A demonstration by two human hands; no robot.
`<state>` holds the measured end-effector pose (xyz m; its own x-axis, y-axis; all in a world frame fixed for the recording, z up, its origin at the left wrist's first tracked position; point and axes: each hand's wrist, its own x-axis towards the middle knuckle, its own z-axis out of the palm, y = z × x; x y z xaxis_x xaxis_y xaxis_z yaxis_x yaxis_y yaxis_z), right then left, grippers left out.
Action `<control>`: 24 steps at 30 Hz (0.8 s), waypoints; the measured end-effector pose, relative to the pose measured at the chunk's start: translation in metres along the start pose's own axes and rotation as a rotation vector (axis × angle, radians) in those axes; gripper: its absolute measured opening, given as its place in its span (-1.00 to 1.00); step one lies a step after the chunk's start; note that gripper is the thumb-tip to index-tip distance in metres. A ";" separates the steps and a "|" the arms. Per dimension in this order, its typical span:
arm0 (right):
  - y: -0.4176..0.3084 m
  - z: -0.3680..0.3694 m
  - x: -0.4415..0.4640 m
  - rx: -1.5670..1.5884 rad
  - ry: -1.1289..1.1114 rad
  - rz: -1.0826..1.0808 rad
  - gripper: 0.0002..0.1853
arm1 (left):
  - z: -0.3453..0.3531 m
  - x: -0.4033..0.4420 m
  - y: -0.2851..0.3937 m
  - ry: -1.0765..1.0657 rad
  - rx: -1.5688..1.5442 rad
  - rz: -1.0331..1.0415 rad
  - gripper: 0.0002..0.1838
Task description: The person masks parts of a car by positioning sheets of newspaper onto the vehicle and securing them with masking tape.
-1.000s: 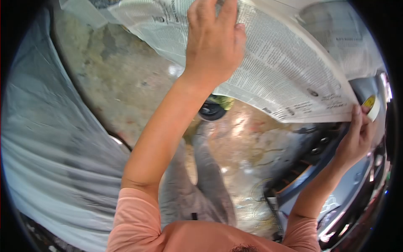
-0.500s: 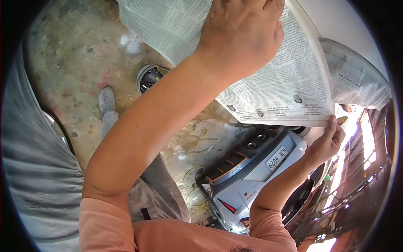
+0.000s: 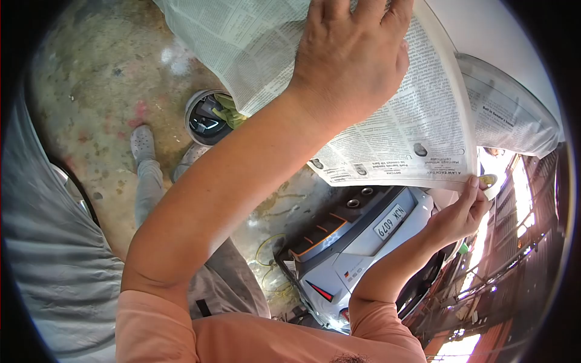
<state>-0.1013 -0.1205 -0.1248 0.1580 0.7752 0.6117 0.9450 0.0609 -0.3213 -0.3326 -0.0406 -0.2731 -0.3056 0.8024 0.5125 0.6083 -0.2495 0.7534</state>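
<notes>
A printed newspaper sheet (image 3: 387, 145) hangs across the upper middle, spread against a pale surface. My left hand (image 3: 354, 57) lies on its upper part, back toward me and fingers stretched apart; their tips pass out of the frame. At the sheet's lower right corner, my right hand (image 3: 460, 209) is closed, its thumb at the paper's edge. A small roll of tape (image 3: 489, 181), yellowish inside, shows at its fingertips. Beside that corner, another newspaper piece (image 3: 514, 112) under clear film covers the curved surface.
A white and black car bumper (image 3: 369, 242) with a number plate stands below the sheet. A round bucket (image 3: 203, 118) holds dark items and a greenish cloth. Another person's foot in a light clog (image 3: 143, 144) rests on the stained floor (image 3: 103, 121). Grey sheeting (image 3: 54, 242) hangs at left.
My view has shifted slightly, and more of the bucket and its greenish cloth shows. Beside my right fingers, more of the tape roll shows. Both hands remain at the newspaper.
</notes>
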 end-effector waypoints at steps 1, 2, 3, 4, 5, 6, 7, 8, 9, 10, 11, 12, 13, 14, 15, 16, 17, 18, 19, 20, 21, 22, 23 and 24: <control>0.000 0.001 0.001 0.006 0.012 0.007 -0.73 | 0.001 -0.002 0.000 0.001 0.002 0.001 -0.38; -0.001 0.003 0.001 0.012 0.024 0.013 -0.74 | 0.001 -0.003 -0.001 0.003 0.006 0.002 -0.38; -0.003 0.004 0.000 0.021 0.036 0.020 -0.74 | 0.000 -0.004 -0.003 0.006 0.011 0.003 -0.37; -0.003 0.002 -0.001 0.024 0.022 0.009 -0.74 | -0.002 -0.006 -0.005 -0.003 -0.005 -0.001 -0.37; -0.003 -0.001 -0.002 0.026 0.009 -0.003 -0.74 | -0.006 -0.006 -0.005 -0.011 -0.021 -0.004 -0.37; -0.002 -0.005 -0.003 0.029 -0.003 -0.014 -0.73 | -0.009 -0.007 -0.003 -0.019 -0.037 -0.007 -0.37; -0.005 -0.007 -0.005 0.019 -0.002 -0.015 -0.73 | -0.013 -0.008 -0.002 -0.010 -0.017 -0.001 -0.38; -0.007 -0.007 -0.006 0.010 -0.003 -0.015 -0.73 | -0.015 -0.008 -0.002 -0.002 0.004 0.005 -0.38; -0.008 -0.006 -0.007 0.003 -0.005 -0.013 -0.72 | -0.016 -0.008 -0.002 0.005 0.028 0.009 -0.38; -0.008 -0.005 -0.007 -0.003 -0.005 -0.009 -0.72 | -0.015 -0.008 -0.002 0.005 -0.001 0.011 -0.38; -0.009 -0.005 -0.007 -0.009 -0.006 -0.004 -0.72 | -0.014 -0.008 -0.002 0.005 -0.030 0.012 -0.38; -0.010 -0.004 -0.006 -0.017 -0.006 0.000 -0.72 | -0.012 -0.008 -0.002 0.005 -0.060 0.013 -0.38; -0.008 -0.002 -0.005 -0.008 -0.005 -0.014 -0.72 | -0.010 -0.008 -0.002 0.003 -0.046 0.013 -0.38; -0.004 0.000 -0.003 -0.002 -0.003 -0.029 -0.72 | -0.009 -0.008 -0.002 0.000 -0.032 0.013 -0.38; -0.001 0.001 -0.001 0.005 -0.001 -0.044 -0.72 | -0.007 -0.008 -0.001 -0.001 -0.019 0.013 -0.38; 0.000 0.003 -0.001 0.018 -0.001 -0.033 -0.72 | -0.005 -0.007 0.000 -0.005 -0.038 0.011 -0.38; -0.002 0.003 -0.001 0.030 -0.001 -0.022 -0.72 | -0.005 -0.006 0.001 -0.009 -0.058 0.009 -0.38; -0.002 0.002 -0.002 0.042 -0.002 -0.011 -0.72 | -0.005 -0.006 0.002 -0.012 -0.077 0.005 -0.38; -0.002 0.001 -0.001 0.023 -0.011 -0.006 -0.72 | -0.005 -0.007 0.003 -0.012 -0.069 0.004 -0.39; -0.002 -0.001 -0.001 0.004 -0.019 -0.001 -0.72 | -0.007 -0.007 0.005 -0.010 -0.060 0.003 -0.39; -0.002 -0.002 -0.001 -0.014 -0.026 0.002 -0.72 | -0.009 -0.007 0.007 -0.007 -0.050 0.003 -0.40; -0.003 -0.002 -0.002 -0.007 -0.012 0.025 -0.72 | -0.010 -0.009 0.008 0.006 -0.037 0.012 -0.40; -0.004 -0.001 -0.002 0.001 0.001 0.047 -0.73 | -0.011 -0.010 0.008 0.018 -0.024 0.021 -0.40; -0.005 -0.001 -0.003 0.008 0.013 0.070 -0.73 | -0.011 -0.011 0.009 0.029 -0.009 0.029 -0.41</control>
<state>-0.1058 -0.1242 -0.1246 0.2273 0.7696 0.5968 0.9292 0.0120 -0.3694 -0.3323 -0.0579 -0.2677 -0.3095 0.7788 0.5456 0.6104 -0.2772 0.7420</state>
